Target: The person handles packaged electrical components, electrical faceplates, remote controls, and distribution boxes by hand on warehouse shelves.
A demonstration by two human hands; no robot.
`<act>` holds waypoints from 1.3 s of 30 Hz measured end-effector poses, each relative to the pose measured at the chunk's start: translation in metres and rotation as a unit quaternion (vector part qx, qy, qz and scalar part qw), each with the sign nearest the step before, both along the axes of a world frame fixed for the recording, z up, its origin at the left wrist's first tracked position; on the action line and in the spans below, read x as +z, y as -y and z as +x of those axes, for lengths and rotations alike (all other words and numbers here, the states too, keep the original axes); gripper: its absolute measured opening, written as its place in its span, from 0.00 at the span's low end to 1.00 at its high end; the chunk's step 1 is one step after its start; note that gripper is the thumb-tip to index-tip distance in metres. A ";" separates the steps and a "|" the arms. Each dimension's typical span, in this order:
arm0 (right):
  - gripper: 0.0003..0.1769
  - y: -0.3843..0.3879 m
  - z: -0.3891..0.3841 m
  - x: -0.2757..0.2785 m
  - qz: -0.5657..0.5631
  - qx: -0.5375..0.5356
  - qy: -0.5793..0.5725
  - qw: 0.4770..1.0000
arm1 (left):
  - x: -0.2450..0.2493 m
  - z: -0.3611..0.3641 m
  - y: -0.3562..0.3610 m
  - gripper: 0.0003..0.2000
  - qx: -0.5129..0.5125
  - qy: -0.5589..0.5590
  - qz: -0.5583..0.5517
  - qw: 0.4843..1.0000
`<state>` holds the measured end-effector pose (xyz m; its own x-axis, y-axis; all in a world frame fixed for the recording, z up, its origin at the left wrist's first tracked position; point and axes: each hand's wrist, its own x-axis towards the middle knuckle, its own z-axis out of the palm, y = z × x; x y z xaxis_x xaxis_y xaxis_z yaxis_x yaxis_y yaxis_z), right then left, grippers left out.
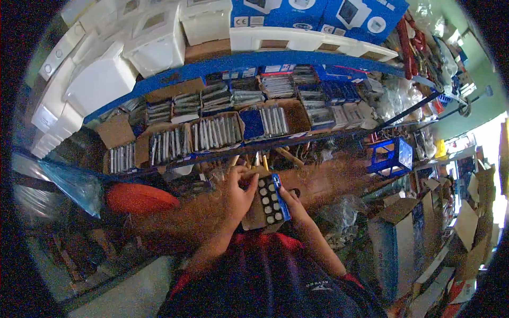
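A small open cardboard box (254, 214) with a blue printed side is held in front of my chest. Inside stand round, pale-topped pieces (266, 201) in two rows; their kind cannot be made out. My left hand (240, 193) is at the box's left side, its thumb and fingers closed at the upper brown flap. Along the blue side lies my right hand (295, 203), gripping the box with the thumb on top and the other fingers mostly hidden beneath.
A blue-edged shelf (212, 151) ahead holds open boxes of thin packets (216, 132). White containers (101, 79) and blue cartons (355, 18) fill the level above. A red rounded object (140, 199) is at left, a blue stool (392, 156) at right. Large cardboard boxes (395, 241) stand at lower right.
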<state>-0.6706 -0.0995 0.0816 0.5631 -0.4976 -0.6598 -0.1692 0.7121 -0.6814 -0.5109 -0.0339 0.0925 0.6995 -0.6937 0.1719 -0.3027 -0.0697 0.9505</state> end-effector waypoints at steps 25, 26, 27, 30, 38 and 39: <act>0.29 -0.014 0.006 0.010 0.052 0.033 0.086 0.994 | 0.028 0.016 -0.028 0.13 -0.237 0.265 0.118 0.927; 0.29 -0.015 0.006 0.009 0.042 0.031 0.082 0.995 | 0.029 0.017 -0.028 0.13 -0.248 0.254 0.127 0.926; 0.27 -0.016 0.006 0.009 0.044 0.028 0.078 0.996 | 0.033 0.018 -0.029 0.14 -0.258 0.244 0.137 0.925; 0.24 -0.016 0.005 0.010 0.049 0.036 0.056 0.997 | 0.024 0.023 -0.028 0.15 -0.281 0.236 0.135 0.920; 0.27 -0.016 0.004 0.023 0.055 0.018 0.049 0.997 | 0.022 0.024 -0.022 0.18 -0.300 0.225 0.146 0.915; 0.27 -0.016 0.004 0.017 0.065 0.014 0.058 0.996 | 0.014 0.023 -0.021 0.18 -0.300 0.205 0.129 0.922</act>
<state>-0.6670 -0.0834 0.0986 0.6508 -0.3956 -0.6481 -0.1156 0.7920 -0.5995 -0.4881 -0.0129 0.1068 0.0884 -0.9899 0.1113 -0.6916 0.0194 0.7221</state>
